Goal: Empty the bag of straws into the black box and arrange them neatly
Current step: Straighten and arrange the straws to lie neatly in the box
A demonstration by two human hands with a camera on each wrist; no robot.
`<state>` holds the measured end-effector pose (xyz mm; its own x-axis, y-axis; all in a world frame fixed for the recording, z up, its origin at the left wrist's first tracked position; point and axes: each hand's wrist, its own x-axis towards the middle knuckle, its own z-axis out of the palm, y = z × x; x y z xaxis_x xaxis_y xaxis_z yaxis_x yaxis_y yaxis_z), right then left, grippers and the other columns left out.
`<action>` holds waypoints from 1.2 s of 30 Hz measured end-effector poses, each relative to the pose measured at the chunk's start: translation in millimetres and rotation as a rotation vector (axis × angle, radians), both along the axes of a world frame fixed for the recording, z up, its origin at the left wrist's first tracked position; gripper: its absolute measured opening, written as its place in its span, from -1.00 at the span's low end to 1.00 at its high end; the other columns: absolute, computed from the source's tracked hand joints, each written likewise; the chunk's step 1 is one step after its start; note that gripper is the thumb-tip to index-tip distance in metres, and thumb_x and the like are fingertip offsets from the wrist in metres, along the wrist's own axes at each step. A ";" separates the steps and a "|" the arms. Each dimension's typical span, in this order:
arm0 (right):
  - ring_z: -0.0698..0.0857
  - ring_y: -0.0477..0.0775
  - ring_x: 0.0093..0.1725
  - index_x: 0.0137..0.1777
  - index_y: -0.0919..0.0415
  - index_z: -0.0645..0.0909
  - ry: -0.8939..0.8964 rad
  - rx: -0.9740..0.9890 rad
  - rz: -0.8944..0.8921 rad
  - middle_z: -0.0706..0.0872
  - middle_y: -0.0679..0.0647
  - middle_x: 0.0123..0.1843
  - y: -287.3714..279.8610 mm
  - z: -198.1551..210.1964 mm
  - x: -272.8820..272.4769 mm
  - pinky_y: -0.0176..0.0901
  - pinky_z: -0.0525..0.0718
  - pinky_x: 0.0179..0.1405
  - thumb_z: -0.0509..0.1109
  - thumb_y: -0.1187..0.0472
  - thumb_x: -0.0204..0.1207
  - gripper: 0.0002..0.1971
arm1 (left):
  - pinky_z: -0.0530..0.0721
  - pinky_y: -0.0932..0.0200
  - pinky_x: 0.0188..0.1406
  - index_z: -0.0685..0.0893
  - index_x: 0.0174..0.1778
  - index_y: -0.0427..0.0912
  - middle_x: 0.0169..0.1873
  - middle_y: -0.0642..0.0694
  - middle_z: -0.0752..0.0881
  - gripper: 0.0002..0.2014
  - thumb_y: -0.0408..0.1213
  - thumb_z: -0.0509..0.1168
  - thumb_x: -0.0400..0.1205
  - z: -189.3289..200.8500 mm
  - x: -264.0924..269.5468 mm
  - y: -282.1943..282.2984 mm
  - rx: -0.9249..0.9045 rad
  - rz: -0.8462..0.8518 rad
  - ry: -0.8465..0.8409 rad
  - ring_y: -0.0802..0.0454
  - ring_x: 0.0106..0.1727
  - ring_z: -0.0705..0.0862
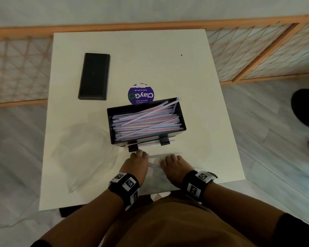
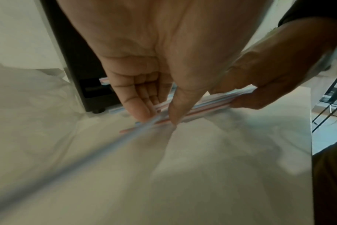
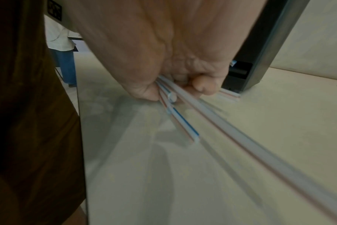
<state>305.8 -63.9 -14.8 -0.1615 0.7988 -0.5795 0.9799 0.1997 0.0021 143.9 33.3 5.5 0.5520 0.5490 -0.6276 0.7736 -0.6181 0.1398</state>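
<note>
The open black box point(image 1: 112, 111) stands mid-table, filled with striped straws point(image 1: 146, 122) that lie mostly lengthwise, a few crossing and poking over its far right corner. Some straw ends stick out of the slot at its near side. Just in front of it both hands hold a small bundle of loose straws point(image 1: 156, 157) low over the table. My left hand point(image 2: 160, 115) pinches one end between thumb and fingers. My right hand point(image 3: 175, 91) has its fingers curled round the other end. The clear, limp bag point(image 1: 82, 152) lies flat to the left of the box.
The black lid point(image 1: 95, 76) lies at the far left of the white table point(image 1: 194, 77). A round purple sticker point(image 1: 141, 94) sits behind the box. The table's near edge is right below my wrists. A wooden lattice screen point(image 1: 257, 50) stands behind the table.
</note>
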 end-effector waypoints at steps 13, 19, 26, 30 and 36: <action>0.77 0.27 -0.02 0.39 0.05 0.42 0.059 -0.060 -0.085 0.75 0.10 0.08 16.5 125.8 79.5 0.04 0.65 -0.02 0.10 0.12 0.70 -0.70 | 0.67 -0.09 0.16 0.38 0.49 -0.23 0.37 -0.22 0.48 -0.61 -0.40 0.10 0.72 11.7 0.3 6.5 -0.009 0.007 -0.111 -0.25 0.28 0.61; 0.71 0.21 -0.19 -0.02 -0.03 0.33 0.083 -0.003 -0.117 0.68 0.00 -0.15 38.5 181.7 109.2 0.01 0.61 -0.17 0.10 0.05 0.68 -0.94 | 0.67 -0.08 0.02 0.16 0.71 -0.36 0.30 -0.30 0.65 -0.46 -0.37 0.03 0.77 9.1 29.4 10.0 -0.020 -0.061 -0.105 -0.28 0.20 0.71; 0.50 0.23 -0.28 -0.01 0.03 0.32 0.289 0.237 -0.183 0.51 0.01 -0.21 78.1 195.5 100.4 0.04 0.49 -0.28 0.10 0.08 0.62 -0.94 | 0.71 -0.07 -0.03 0.18 0.67 -0.43 0.26 -0.33 0.65 -0.45 -0.45 -0.01 0.71 1.6 39.9 6.9 0.134 -0.086 -0.041 -0.28 0.17 0.74; 0.64 0.31 -0.07 0.21 0.15 0.49 0.279 0.292 -0.133 0.67 0.17 0.06 113.7 175.4 80.4 0.14 0.64 -0.08 0.12 0.09 0.60 -0.73 | 0.76 -0.07 -0.11 0.37 0.60 -0.42 0.14 -0.30 0.74 -0.46 -0.39 -0.02 0.67 -4.3 37.1 9.6 0.154 -0.066 -0.003 -0.27 0.04 0.80; 0.65 0.31 0.03 0.41 0.15 0.51 0.147 0.269 -0.021 0.62 0.20 0.18 158.7 141.8 50.8 0.08 0.54 -0.08 0.21 0.21 0.63 -0.64 | 0.64 -0.06 -0.01 0.48 0.42 -0.30 0.21 -0.24 0.66 -0.67 -0.37 0.08 0.74 7.0 41.3 8.1 0.111 -0.120 -0.001 -0.27 0.16 0.73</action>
<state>356.6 94.8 127.0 -0.2101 0.9245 -0.3180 0.9774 0.1910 -0.0904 185.2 41.3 12.5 0.6184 0.5452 -0.5660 0.6932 -0.7178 0.0660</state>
